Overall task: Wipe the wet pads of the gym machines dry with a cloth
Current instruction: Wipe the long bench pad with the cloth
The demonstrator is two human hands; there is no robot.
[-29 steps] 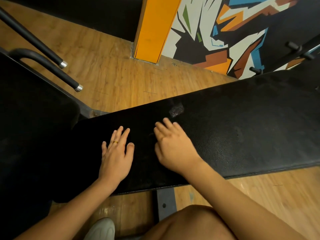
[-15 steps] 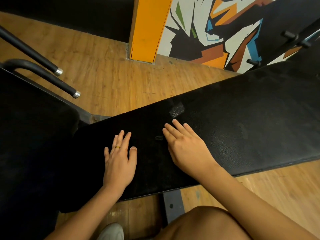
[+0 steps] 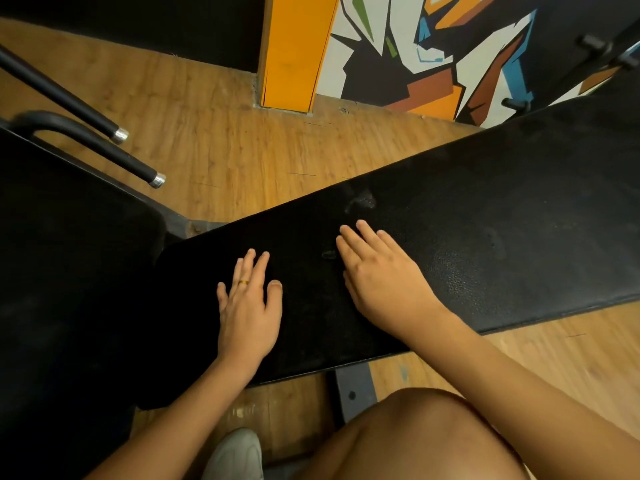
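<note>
Two black bars with chrome end caps slant across the upper left, over a wooden floor. Beneath them a dark seat pad fills the left edge, too shadowed for us to judge whether it is wet. It meets a long black bench pad that runs up and to the right across the view.

Our left hand lies palm down on the near-left end of the bench pad, fingers straight and close together, thumb spread, a gold ring on one finger. It holds nothing; we judge that it is bracing us as we lean over.

Just right of it is a small damp spot. Next comes our right hand, also flat and palm down, fingers straight and slightly fanned, grasping nothing. They point toward a glistening wet patch near the pad's far edge and stop short of it. We judge that the hand is feeling for moisture.

No cloth shows anywhere, so we judge that the wiping is not yet done.

Behind stand an orange pillar and a painted mural wall. Below the pad are a white shoe, a grey steel frame and our bare knee.
</note>
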